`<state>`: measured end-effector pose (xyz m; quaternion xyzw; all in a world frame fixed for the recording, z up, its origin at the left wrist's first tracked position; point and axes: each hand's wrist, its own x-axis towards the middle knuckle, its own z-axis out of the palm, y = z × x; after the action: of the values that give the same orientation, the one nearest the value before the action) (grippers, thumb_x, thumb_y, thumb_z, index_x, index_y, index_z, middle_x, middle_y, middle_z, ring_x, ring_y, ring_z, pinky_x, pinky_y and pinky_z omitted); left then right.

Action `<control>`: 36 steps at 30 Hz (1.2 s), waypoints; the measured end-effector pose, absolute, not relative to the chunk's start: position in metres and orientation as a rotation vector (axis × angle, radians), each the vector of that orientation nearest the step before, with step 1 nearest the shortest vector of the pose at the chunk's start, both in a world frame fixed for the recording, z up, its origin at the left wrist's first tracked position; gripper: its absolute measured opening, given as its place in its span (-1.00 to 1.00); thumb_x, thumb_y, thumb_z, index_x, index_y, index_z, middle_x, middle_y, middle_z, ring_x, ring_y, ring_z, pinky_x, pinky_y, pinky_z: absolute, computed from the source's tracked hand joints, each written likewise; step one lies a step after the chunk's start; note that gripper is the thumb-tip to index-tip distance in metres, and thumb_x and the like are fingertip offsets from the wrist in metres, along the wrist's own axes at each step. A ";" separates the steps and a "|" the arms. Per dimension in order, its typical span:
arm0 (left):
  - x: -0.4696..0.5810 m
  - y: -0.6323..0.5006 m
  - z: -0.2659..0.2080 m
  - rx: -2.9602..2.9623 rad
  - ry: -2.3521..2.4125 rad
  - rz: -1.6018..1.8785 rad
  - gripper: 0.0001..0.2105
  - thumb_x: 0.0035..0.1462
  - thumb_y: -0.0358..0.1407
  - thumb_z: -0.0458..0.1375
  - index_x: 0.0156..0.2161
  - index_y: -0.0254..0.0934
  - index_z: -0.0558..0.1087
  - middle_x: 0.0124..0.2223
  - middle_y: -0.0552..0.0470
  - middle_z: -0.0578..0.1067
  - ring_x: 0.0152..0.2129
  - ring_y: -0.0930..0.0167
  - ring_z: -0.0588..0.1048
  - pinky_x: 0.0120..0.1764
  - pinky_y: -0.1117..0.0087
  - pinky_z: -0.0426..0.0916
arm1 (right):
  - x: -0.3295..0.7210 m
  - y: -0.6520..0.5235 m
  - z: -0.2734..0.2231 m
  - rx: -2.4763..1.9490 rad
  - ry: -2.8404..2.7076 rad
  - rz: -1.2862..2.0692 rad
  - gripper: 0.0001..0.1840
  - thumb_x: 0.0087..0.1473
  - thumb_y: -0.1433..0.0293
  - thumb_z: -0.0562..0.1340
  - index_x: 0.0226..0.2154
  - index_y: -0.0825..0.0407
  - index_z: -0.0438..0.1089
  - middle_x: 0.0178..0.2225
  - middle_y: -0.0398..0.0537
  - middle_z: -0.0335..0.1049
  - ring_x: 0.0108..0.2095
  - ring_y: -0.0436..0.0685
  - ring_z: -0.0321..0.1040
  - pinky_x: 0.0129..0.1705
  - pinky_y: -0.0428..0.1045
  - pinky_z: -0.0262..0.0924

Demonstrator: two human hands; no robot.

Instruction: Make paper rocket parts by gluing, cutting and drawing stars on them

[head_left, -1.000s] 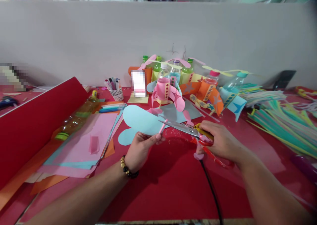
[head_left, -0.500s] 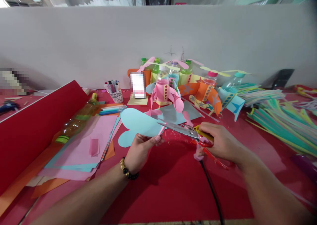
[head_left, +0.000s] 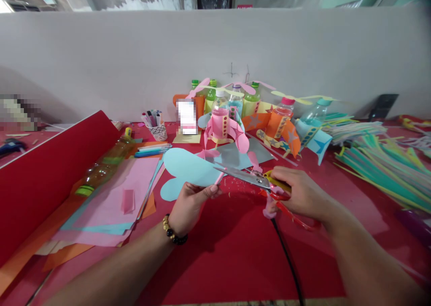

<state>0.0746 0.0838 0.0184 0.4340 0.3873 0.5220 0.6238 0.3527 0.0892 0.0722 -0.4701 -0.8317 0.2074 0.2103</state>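
Hardly anything has moved: the left hand (head_left: 191,203) pinches a pink stick (head_left: 220,177), seemingly steadying it at the scissors (head_left: 247,176), whose handles the right hand (head_left: 301,191) grips.

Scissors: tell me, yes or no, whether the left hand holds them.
No, the right hand grips the scissors, while the left hand pinches a slim pink piece.

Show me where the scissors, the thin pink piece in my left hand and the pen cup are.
Scissors (head_left: 257,180): head view, on the metal by the pivot.
Thin pink piece (head_left: 220,177): head view, about midway along its visible length.
Pen cup (head_left: 158,132): head view, on its patterned side.
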 end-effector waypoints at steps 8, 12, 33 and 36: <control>0.075 0.084 0.020 0.990 0.877 1.220 -0.86 -0.04 -0.29 0.37 -0.45 -0.35 0.57 -0.48 0.00 0.55 -0.50 0.47 0.45 -0.33 0.46 0.35 | 0.354 0.088 0.072 -1.347 -2.318 0.609 -0.75 -0.15 0.46 0.28 -0.53 -0.02 0.14 -0.47 -0.18 0.33 -0.44 0.05 0.30 -0.41 -0.06 0.08; 0.075 0.084 0.021 0.984 0.880 1.227 -0.85 -0.05 -0.29 0.37 -0.46 -0.35 0.56 -0.48 0.00 0.56 -0.51 0.47 0.46 -0.34 0.47 0.35 | 0.354 0.088 0.073 -1.345 -2.309 0.626 -0.70 -0.18 0.40 0.35 -0.52 -0.01 0.16 -0.45 -0.20 0.31 -0.42 0.04 0.26 -0.39 -0.08 0.08; 0.074 0.081 0.025 0.950 0.879 1.220 -0.85 -0.07 -0.29 0.38 -0.45 -0.36 0.58 -0.47 -0.04 0.58 -0.50 0.44 0.50 -0.34 0.47 0.38 | 0.351 0.085 0.077 -1.331 -2.286 0.661 -0.64 -0.14 0.31 0.38 -0.56 0.01 0.15 -0.51 -0.23 0.22 -0.49 -0.02 0.15 -0.45 -0.11 0.03; 0.074 0.081 0.026 0.953 0.887 1.221 -0.84 -0.08 -0.28 0.39 -0.45 -0.36 0.58 -0.47 -0.05 0.58 -0.50 0.44 0.49 -0.34 0.45 0.38 | 0.353 0.088 0.073 -1.340 -2.235 0.602 -0.65 -0.11 0.30 0.37 -0.59 0.02 0.16 -0.56 -0.23 0.19 -0.52 -0.02 0.14 -0.47 -0.09 0.01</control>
<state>0.0736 0.0810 0.0259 0.4157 0.3871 0.5325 0.6275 0.3530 0.0876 0.0733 -0.4874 -0.8130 0.2191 0.2314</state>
